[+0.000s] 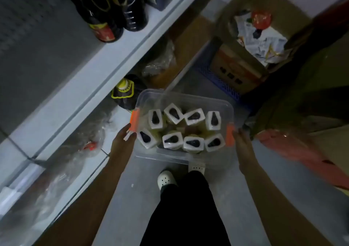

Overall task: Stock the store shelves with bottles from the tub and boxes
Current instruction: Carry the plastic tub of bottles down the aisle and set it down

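Observation:
A clear plastic tub (147,98) with orange side latches hangs above the floor in front of my legs. Inside it stand several bottles (194,116) with white caps, seen from above in two rows. My left hand (123,141) grips the tub's left side at the orange latch (135,120). On the opposite side my right hand (242,143) holds the tub by the other orange latch (230,136). The fingertips of both hands are hidden under the rim. White store shelves (105,56) run along my left.
Dark sauce bottles (105,28) stand on the upper shelf. On the lower shelf sit a dark bottle with a yellow cap (123,88) and crumpled plastic wrap (62,166). Ahead right are a blue crate (211,70) and an open cardboard box (243,13) of papers. A pink object (294,149) lies right.

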`<move>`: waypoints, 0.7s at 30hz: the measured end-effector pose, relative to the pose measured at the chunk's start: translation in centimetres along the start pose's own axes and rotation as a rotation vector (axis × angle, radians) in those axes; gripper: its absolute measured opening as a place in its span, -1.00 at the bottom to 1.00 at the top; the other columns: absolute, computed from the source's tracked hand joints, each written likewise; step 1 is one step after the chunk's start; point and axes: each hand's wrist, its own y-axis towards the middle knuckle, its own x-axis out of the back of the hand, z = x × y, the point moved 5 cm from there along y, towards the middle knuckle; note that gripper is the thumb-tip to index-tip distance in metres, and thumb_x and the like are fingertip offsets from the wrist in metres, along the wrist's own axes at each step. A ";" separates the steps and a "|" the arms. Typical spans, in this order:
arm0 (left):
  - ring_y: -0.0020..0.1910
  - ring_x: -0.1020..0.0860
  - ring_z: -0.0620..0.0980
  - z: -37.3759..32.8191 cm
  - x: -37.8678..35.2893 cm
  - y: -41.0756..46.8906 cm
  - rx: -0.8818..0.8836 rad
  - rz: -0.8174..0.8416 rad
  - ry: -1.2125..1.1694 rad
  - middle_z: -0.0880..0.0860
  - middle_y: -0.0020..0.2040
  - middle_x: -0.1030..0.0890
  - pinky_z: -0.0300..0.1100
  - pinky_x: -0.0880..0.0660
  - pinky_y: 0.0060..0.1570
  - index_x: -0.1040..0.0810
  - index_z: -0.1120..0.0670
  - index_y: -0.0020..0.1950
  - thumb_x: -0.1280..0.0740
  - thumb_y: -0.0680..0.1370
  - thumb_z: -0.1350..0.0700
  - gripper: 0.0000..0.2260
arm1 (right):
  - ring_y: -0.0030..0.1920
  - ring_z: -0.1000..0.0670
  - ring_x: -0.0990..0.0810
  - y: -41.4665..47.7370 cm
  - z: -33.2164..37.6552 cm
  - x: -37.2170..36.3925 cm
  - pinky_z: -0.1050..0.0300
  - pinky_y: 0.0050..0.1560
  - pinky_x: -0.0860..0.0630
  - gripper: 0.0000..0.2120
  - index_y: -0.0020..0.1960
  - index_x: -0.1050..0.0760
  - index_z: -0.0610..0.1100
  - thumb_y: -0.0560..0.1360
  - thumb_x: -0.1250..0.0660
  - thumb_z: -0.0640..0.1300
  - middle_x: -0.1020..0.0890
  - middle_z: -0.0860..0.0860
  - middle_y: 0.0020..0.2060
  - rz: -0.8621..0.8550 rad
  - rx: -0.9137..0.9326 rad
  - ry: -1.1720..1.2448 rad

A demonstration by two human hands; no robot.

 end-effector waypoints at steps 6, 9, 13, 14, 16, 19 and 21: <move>0.41 -0.37 0.08 0.2 -1.9 3.4 -0.003 0.006 0.123 0.08 0.48 -0.35 -0.14 -0.35 0.21 -0.17 -0.05 0.57 -0.28 0.61 0.14 -0.45 | 0.09 -0.01 -0.53 5.0 -2.8 -0.6 0.06 0.12 -0.45 -0.88 0.13 -0.42 0.06 0.66 -0.14 0.00 -0.55 0.09 -0.04 0.028 -0.009 -0.025; 0.37 -0.40 0.07 0.4 -2.9 4.7 -0.014 0.034 0.163 0.02 0.44 -0.37 -0.15 -0.34 0.20 -0.12 -0.05 0.57 -0.27 0.62 0.12 -0.43 | 0.08 -0.05 -0.52 6.6 -3.8 -0.3 0.03 0.14 -0.42 -0.87 0.15 -0.44 0.03 0.66 -0.15 -0.01 -0.55 0.07 -0.06 0.001 0.006 -0.043; 0.28 -0.40 -0.03 0.0 -4.0 5.7 -0.036 0.026 0.170 -0.09 0.22 -0.35 -0.21 -0.30 0.16 -0.23 0.06 0.53 -0.24 0.63 0.17 -0.53 | 0.10 -0.11 -0.53 8.0 -4.3 0.0 -0.03 0.21 -0.45 -0.83 0.15 -0.48 -0.09 0.65 -0.17 -0.06 -0.57 -0.08 0.05 -0.025 -0.075 0.004; 0.26 -0.41 -0.02 -0.1 -4.0 6.1 -0.020 0.018 0.174 -0.08 0.21 -0.39 -0.18 -0.33 0.17 -0.29 0.06 0.50 -0.23 0.64 0.14 -0.58 | 0.10 -0.13 -0.54 8.5 -4.5 0.1 -0.05 0.21 -0.47 -0.82 0.14 -0.50 -0.10 0.65 -0.18 -0.06 -0.58 -0.12 0.07 -0.044 -0.088 0.002; 0.19 -0.50 0.03 -0.2 -3.8 7.3 0.010 -0.015 0.271 -0.05 0.17 -0.51 -0.08 -0.41 0.15 -0.46 0.04 0.38 -0.20 0.64 -0.02 -0.66 | 0.13 -0.18 -0.57 9.3 -5.0 0.5 -0.09 0.22 -0.50 -0.81 0.08 -0.55 -0.05 0.63 -0.21 -0.01 -0.61 -0.17 0.09 -0.075 -0.120 -0.025; 0.09 -0.54 0.12 -0.5 -3.4 9.1 0.081 -0.073 0.349 0.09 0.03 -0.59 -0.02 -0.45 0.14 -0.59 0.14 0.14 -0.14 0.64 -0.13 -0.60 | 0.02 -0.20 -0.60 10.0 -5.1 0.9 -0.09 0.18 -0.51 -0.74 -0.05 -0.57 -0.11 0.63 -0.21 0.02 -0.61 -0.27 0.04 -0.074 -0.133 -0.109; -0.01 -0.51 0.10 -0.7 -3.4 9.6 0.140 -0.091 0.274 0.15 -0.01 -0.58 -0.06 -0.43 0.07 -0.58 0.17 0.02 -0.17 0.63 -0.16 -0.59 | -0.17 -0.09 -0.54 10.1 -4.3 0.7 0.04 0.00 -0.48 -0.69 -0.16 -0.52 -0.16 0.65 -0.18 -0.02 -0.59 -0.20 -0.18 -0.071 -0.132 -0.165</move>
